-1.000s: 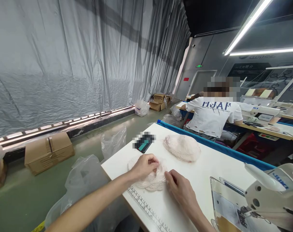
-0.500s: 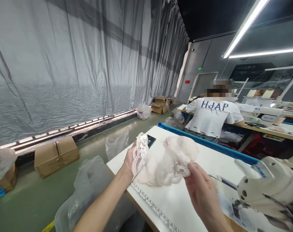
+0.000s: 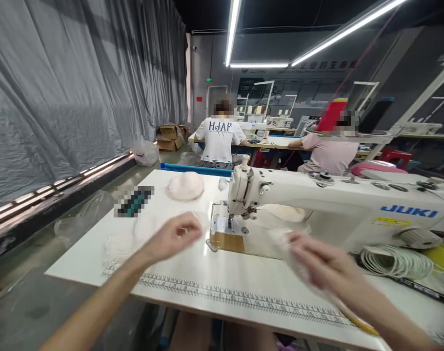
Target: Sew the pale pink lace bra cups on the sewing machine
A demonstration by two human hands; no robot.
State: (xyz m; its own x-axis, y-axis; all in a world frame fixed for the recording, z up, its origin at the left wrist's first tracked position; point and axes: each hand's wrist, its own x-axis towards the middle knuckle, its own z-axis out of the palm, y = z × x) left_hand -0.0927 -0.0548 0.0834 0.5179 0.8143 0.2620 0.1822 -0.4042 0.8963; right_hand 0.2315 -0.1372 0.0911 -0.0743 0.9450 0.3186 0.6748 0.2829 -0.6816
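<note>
- We have our right hand (image 3: 317, 261) closed on a piece of thin white fabric (image 3: 282, 238), blurred, pinched at the fingertips and hanging partly below them.
- That fabric is above the table (image 3: 192, 278), just to the right of the needle area of the sewing machine (image 3: 328, 195).
- Our left hand (image 3: 174, 236) hovers left of the needle, fingers curled; we cannot tell whether they pinch anything.
- Beside our left forearm lies a white lacy pile (image 3: 115, 243); beyond it, a rounded pale pile (image 3: 186, 186).
- Along our table edge runs a printed ruler scale (image 3: 236, 296).
- Farther off, two people sit at other tables.
</note>
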